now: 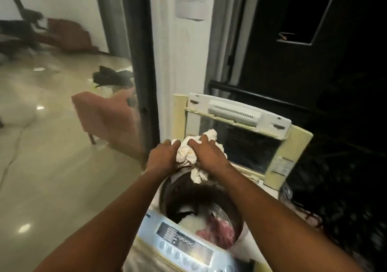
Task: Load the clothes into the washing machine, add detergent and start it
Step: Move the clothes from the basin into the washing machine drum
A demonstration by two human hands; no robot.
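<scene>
A top-loading washing machine [228, 211] stands below me with its lid [247, 129] raised at the back. Both hands hold a bunched cream-white cloth [188, 153] above the far side of the drum opening. My left hand [162, 158] grips its left side. On the cloth's right side my right hand [207, 155] grips it from above. Part of the cloth hangs down into the drum. Inside the drum lie white [191, 222], pink [221, 233] and dark clothes. The control panel [184, 244] with round buttons is nearest me.
A dark door frame [146, 72] rises just left of the machine. Beyond it is a glossy tiled floor with an orange chair [106, 114], dark items [113, 75] on the floor and a brown seat further back. Right of the machine is dark, with a railing [261, 92].
</scene>
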